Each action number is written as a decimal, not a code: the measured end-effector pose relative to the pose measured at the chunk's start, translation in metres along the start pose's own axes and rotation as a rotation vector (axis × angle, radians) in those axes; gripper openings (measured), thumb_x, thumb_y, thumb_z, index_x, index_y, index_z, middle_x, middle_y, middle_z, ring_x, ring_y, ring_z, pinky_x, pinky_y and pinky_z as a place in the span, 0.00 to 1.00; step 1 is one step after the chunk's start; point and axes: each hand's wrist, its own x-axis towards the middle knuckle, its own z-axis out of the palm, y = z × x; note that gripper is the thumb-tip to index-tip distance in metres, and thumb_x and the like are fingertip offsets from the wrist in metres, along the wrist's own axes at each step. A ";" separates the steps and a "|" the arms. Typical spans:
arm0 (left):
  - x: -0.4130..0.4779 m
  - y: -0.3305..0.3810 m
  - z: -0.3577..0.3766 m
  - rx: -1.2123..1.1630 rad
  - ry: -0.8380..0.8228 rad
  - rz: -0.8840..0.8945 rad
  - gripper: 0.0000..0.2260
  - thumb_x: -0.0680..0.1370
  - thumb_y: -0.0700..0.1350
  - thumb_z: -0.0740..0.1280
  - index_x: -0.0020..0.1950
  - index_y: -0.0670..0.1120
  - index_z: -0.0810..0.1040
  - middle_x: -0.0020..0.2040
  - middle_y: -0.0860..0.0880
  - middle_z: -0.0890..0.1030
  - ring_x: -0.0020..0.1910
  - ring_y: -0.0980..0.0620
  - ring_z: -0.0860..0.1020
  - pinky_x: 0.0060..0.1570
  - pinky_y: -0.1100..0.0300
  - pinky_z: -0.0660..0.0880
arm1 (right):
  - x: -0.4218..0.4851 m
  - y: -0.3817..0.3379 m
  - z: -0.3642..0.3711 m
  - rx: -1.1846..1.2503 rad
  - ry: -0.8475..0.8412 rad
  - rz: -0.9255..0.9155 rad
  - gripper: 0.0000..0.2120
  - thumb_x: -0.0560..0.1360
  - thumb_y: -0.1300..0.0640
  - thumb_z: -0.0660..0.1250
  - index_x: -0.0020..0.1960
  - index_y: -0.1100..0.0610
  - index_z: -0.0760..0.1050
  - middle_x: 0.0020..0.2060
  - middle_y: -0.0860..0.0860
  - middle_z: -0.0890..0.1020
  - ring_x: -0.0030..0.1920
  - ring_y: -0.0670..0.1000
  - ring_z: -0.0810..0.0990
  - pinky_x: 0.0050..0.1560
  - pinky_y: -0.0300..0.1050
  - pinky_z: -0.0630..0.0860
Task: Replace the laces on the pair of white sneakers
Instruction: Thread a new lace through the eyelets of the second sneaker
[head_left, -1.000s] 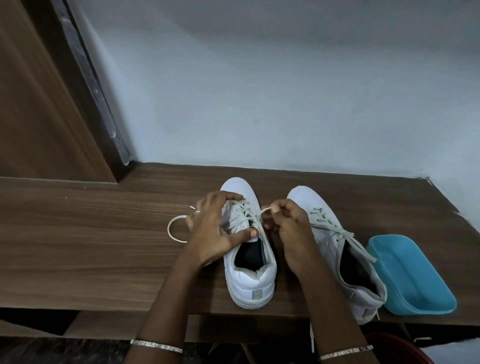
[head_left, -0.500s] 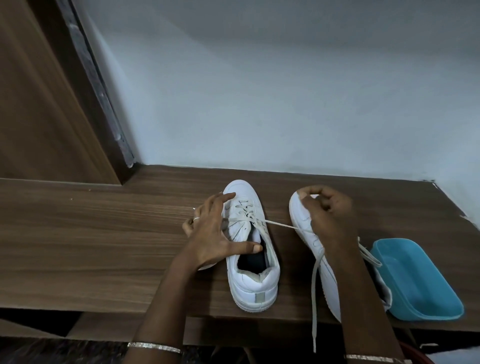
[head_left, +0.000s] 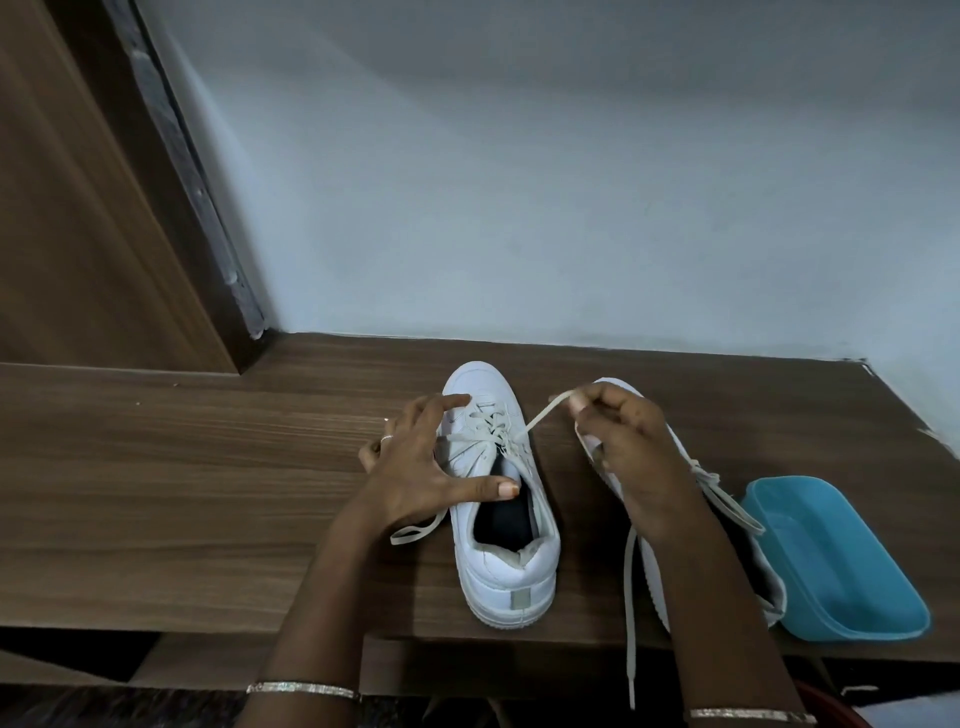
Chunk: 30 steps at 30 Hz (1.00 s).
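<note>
Left sneaker (head_left: 498, 525) standing on wooden shelf (head_left: 208, 493), toe pointing away. Left hand (head_left: 415, 467) spreading open, pressing on sneaker's upper, steadying it. Right hand (head_left: 623, 447) pinching lace (head_left: 535, 418), which is running taut down-left to upper eyelets. Right hand being nearer to lace.

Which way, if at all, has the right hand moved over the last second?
Yes. The right hand has moved rightward, from beside the left sneaker to over the toe of the right sneaker, pulling the lace taut.
</note>
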 end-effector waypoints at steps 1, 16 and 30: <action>0.000 0.001 0.000 0.003 -0.010 -0.002 0.49 0.50 0.80 0.69 0.69 0.70 0.62 0.72 0.64 0.60 0.73 0.54 0.60 0.72 0.38 0.48 | 0.000 -0.004 -0.001 0.181 0.005 0.035 0.11 0.81 0.59 0.65 0.42 0.51 0.80 0.39 0.54 0.84 0.38 0.44 0.74 0.34 0.38 0.62; 0.002 0.000 -0.003 -0.055 -0.073 -0.032 0.50 0.46 0.82 0.69 0.66 0.75 0.59 0.71 0.62 0.61 0.72 0.52 0.65 0.73 0.36 0.57 | -0.007 -0.019 -0.013 0.270 -0.155 0.127 0.06 0.76 0.60 0.68 0.49 0.62 0.81 0.30 0.49 0.76 0.18 0.42 0.67 0.21 0.35 0.60; 0.002 -0.001 -0.006 -0.050 -0.094 -0.029 0.50 0.48 0.80 0.70 0.68 0.73 0.59 0.71 0.62 0.60 0.73 0.53 0.63 0.74 0.37 0.53 | -0.003 -0.008 0.008 0.015 -0.125 0.093 0.09 0.81 0.57 0.66 0.44 0.59 0.78 0.35 0.47 0.86 0.22 0.43 0.71 0.25 0.36 0.67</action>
